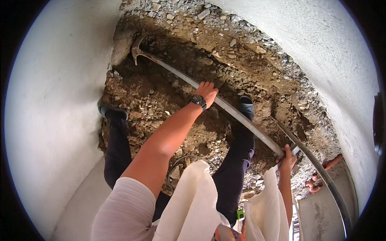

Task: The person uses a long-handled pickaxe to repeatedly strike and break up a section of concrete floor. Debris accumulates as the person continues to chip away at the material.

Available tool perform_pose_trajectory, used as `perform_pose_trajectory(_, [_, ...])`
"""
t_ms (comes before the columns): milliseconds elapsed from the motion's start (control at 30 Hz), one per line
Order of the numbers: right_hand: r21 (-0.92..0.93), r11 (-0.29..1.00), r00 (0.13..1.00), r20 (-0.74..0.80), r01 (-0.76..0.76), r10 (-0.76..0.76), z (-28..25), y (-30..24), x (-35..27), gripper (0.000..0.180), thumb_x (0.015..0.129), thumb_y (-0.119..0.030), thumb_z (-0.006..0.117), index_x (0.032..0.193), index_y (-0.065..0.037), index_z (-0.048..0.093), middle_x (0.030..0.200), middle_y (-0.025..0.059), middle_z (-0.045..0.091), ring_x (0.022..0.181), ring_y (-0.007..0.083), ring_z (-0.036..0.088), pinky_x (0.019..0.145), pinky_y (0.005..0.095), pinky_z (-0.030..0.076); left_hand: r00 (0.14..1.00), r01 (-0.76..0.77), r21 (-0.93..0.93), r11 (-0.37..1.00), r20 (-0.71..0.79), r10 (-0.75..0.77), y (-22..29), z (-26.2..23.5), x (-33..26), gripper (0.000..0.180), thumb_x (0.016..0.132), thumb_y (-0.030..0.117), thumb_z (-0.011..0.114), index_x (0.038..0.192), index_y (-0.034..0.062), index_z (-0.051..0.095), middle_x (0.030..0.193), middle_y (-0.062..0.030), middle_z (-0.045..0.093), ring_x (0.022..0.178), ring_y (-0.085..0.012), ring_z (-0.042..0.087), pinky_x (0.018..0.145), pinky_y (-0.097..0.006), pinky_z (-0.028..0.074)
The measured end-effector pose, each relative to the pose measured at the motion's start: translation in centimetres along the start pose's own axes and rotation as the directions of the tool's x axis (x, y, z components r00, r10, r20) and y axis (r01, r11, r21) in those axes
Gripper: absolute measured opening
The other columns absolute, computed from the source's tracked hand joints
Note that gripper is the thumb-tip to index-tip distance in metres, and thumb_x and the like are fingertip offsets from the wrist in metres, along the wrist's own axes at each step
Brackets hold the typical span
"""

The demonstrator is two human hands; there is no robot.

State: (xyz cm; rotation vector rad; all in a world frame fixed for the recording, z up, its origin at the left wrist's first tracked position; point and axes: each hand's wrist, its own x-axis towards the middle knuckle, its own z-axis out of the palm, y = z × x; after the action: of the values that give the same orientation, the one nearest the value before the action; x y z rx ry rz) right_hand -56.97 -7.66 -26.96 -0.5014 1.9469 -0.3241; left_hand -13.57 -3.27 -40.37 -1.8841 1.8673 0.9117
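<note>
A pickaxe point(177, 72) with a long, pale, straight handle slants across the dug-out ground from upper left to lower right. Its rusty curved head point(137, 50) is at the far left, by the foot of the white wall; whether its tip touches the soil I cannot tell. My left hand point(207, 92), a black watch on its wrist, is closed around the middle of the handle. Lower down, near the handle's end, my right hand point(287, 159) is wrapped round it. Part of that grip is hidden.
White walls point(52, 100) rise on both sides of the rubble trench point(193, 136). A long metal bar point(317, 164) leans at the right, beside my right hand. Orange pipe fittings point(315, 182) lie near it. My sandalled feet point(246, 105) stand apart on uneven, stony soil.
</note>
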Motion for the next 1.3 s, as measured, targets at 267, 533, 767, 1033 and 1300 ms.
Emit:
perform_pose_trajectory(267, [0.027, 0.999, 0.999, 0.042, 0.032, -0.033, 7.7, 0.5, -1.5, 0.041, 0.080, -0.037, 0.075, 0.091, -0.002, 0.057, 0.078, 0.0083, 0.060, 0.051, 0.0175, 0.054, 0.039, 0.0311, 0.041, 0.995, 0.099, -0.110, 0.989, -0.013, -0.101, -7.7, 3.7, 2.0, 0.020, 0.086, 0.004, 0.062, 0.104, 0.0112, 0.064, 0.116, -0.0135, 0.050, 0.113, -0.0354, 0.043, 0.107, -0.052, 0.036])
perform_pose_trajectory(533, [0.066, 0.985, 0.971, 0.190, -0.162, 0.147, 5.9, -3.7, -19.0, 0.048, 0.089, -0.039, 0.063, 0.113, 0.002, 0.056, 0.097, 0.0175, 0.065, 0.070, 0.0243, 0.065, 0.061, 0.0377, 0.054, 0.950, -0.227, -0.360, 0.905, -0.288, 0.123, -14.2, -2.9, -8.1, 0.027, 0.059, -0.008, 0.073, 0.078, 0.0096, 0.063, 0.094, -0.0092, 0.052, 0.099, -0.0317, 0.046, 0.096, -0.046, 0.039])
perform_pose_trajectory(767, [0.299, 0.908, 0.749, 0.662, -0.293, 0.024, 9.1, -10.2, -32.0, 0.041, 0.095, -0.042, 0.049, 0.112, -0.005, 0.054, 0.101, 0.0216, 0.065, 0.064, 0.0258, 0.064, 0.051, 0.0382, 0.054, 0.975, -0.197, -0.429, 0.881, -0.183, 0.129, -18.2, -8.2, -14.2, 0.034, 0.060, -0.005, 0.078, 0.082, 0.0148, 0.062, 0.098, -0.0101, 0.051, 0.098, -0.0340, 0.045, 0.092, -0.050, 0.040])
perform_pose_trajectory(1033, [0.104, 0.991, 0.951, 0.288, 0.084, -0.111, 9.0, -12.9, -25.4, 0.056, 0.089, -0.042, 0.060, 0.125, -0.001, 0.049, 0.102, 0.0203, 0.066, 0.057, 0.0193, 0.060, 0.045, 0.0287, 0.048, 0.824, 0.214, -0.591, 0.778, -0.319, -0.469, -11.7, -8.3, -10.7, 0.051, 0.075, -0.002, 0.070, 0.123, 0.0139, 0.059, 0.138, -0.0155, 0.042, 0.136, -0.0365, 0.030, 0.119, -0.054, 0.021])
perform_pose_trajectory(1300, [0.091, 0.992, 0.972, 0.210, 0.091, -0.108, 11.6, -19.5, -22.8, 0.030, 0.092, -0.033, 0.059, 0.089, -0.003, 0.056, 0.107, 0.0179, 0.067, 0.043, 0.0126, 0.053, 0.035, 0.0238, 0.044, 0.951, 0.113, -0.612, 0.783, -0.162, -0.264, -11.6, -13.7, -13.3, 0.057, 0.085, 0.013, 0.068, 0.138, 0.0100, 0.047, 0.146, -0.0189, 0.034, 0.137, -0.0394, 0.028, 0.117, -0.053, 0.027])
